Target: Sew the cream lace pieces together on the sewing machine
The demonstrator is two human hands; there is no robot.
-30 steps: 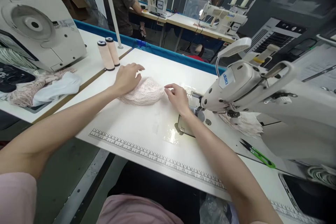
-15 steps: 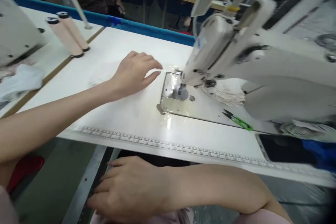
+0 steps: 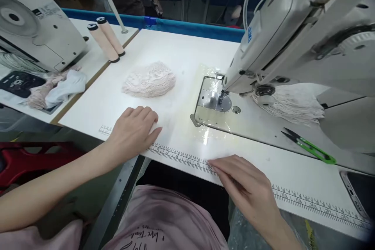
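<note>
My left hand (image 3: pixel 135 132) rests palm down on the white table near its front edge, fingers bent side by side and thumb apart, holding nothing I can see. My right hand (image 3: pixel 249 189) is over the printed ruler (image 3: pixel 181 158) along that edge, thumb and fingertips pinched together. Anything between those tips is too small or hidden to make out. Beyond my left hand lies a pile of pale pink lace (image 3: pixel 150 80). The sewing machine (image 3: pixel 263 35) stands ahead on the right, its needle area over the metal plate (image 3: pixel 209 99).
More lace (image 3: pixel 293 103) lies under the machine arm. Green-handled thread snips (image 3: pixel 310 147) and a phone (image 3: pixel 359 191) are at the right. Two thread cones (image 3: pixel 104 43) stand at the back left, near a second machine (image 3: pixel 43 23) and a white cloth (image 3: pixel 66 89).
My left hand has drawn back toward the front edge, and the lace pile now shows on the table. My right hand has come up from my lap to the ruler. The view has shifted.
</note>
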